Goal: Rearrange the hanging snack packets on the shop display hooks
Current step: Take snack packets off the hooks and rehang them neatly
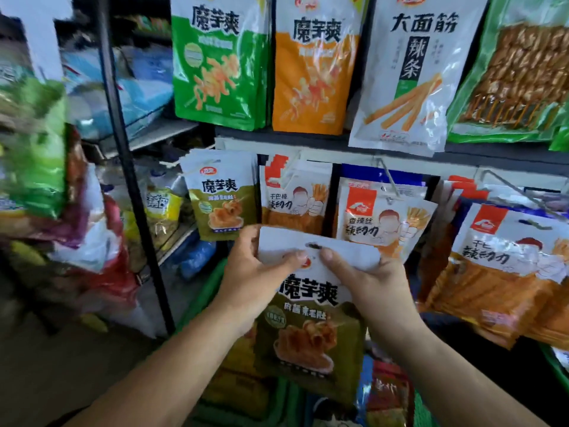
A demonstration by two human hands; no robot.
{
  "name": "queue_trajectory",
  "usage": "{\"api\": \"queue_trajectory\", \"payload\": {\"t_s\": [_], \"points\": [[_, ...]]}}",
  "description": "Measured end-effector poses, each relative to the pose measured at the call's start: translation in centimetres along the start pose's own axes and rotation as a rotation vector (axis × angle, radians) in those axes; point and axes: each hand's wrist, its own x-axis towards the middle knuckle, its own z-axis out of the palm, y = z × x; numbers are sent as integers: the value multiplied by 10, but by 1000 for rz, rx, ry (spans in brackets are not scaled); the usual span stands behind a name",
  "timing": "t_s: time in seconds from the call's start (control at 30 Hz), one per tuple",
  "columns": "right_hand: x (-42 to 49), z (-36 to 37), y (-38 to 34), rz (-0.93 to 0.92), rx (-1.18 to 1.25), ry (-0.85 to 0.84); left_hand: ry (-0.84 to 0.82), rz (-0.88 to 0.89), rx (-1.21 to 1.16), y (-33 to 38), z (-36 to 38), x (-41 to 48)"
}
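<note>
An olive-green and white snack packet [311,331] is held upright in front of the display by both my hands. My left hand [255,275] pinches its top left corner and my right hand [369,282] grips its top right, thumbs near the hang hole. Matching olive packets [221,198] hang on the lower row's leftmost hook. To their right hang orange and white packets [295,198], a second orange bunch [385,223] on a wire hook [388,180], and another stack [498,266] at far right.
The upper row holds a large green packet [218,60], an orange one [314,69], a white one [406,72] and a green skewer pack [517,72]. A black rack pole [129,167] stands left. Blurred bags [40,167] crowd the far left. Green baskets [286,396] sit below.
</note>
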Motion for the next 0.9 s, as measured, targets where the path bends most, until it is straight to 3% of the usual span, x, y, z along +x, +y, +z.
{"api": "queue_trajectory", "payload": {"t_s": [0.13, 0.4, 0.67, 0.9], "points": [[21, 53, 1, -3, -32, -134, 106, 38, 2, -7, -44, 20], [74, 119, 7, -76, -139, -120, 166, 159, 160, 7, -95, 68], [119, 171, -16, -225, -262, -176, 241, 189, 110, 24, -138, 104], [135, 196, -5, -134, -223, -164, 319, 213, 119, 15, -152, 112]]}}
